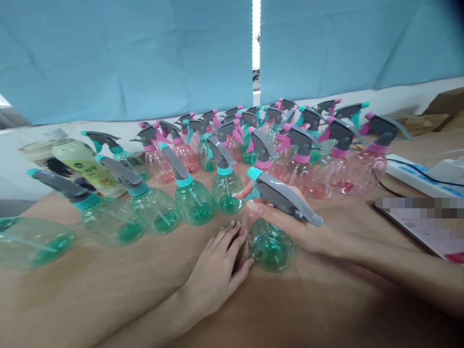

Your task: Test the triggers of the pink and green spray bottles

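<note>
A green spray bottle (272, 249) with a grey trigger head and turquoise nozzle stands upright at the front. My right hand (295, 227) is closed round its neck and trigger from the right, with fingertips showing by the turquoise trigger. On the table, just left of that bottle's base, lies my left hand (219, 266), palm down with fingers loosely extended and holding nothing. Its fingertips are close to the bottle; whether they touch it I cannot tell. Nearby on the left stand further green spray bottles, the closest being a green bottle (227, 191) behind my hands.
Several pink spray bottles (364, 169) crowd the right and back. A yellow-green labelled bottle (87, 164) stands at the far left. To the right are a white power strip (416, 175) with a black cable and a flat dark-edged device (409, 232). Blue cloth (145, 58) hangs behind.
</note>
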Available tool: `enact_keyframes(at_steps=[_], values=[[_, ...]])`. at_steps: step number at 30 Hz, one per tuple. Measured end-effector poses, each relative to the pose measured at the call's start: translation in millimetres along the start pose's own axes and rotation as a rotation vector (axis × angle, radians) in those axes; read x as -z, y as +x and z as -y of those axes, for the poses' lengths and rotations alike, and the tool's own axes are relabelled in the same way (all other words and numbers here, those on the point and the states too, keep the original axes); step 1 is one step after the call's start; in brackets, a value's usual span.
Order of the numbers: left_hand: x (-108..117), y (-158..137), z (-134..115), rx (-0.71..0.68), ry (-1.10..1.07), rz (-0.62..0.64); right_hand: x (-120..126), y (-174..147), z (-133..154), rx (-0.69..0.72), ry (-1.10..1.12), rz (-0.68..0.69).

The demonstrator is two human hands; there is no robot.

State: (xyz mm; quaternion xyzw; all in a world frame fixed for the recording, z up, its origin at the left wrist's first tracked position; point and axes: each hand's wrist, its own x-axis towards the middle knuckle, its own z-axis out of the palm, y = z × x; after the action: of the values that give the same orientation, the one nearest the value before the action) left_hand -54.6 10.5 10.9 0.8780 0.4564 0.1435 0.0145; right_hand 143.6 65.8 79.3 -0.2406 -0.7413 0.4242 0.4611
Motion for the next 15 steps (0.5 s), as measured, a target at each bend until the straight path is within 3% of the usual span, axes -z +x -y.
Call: enact_keyframes(at_steps=[15], values=[[0.7,-0.2,-0.1,0.01,0.018,0.027,0.2,1.2,2.9,-0.004,-0.029,-0.018]])
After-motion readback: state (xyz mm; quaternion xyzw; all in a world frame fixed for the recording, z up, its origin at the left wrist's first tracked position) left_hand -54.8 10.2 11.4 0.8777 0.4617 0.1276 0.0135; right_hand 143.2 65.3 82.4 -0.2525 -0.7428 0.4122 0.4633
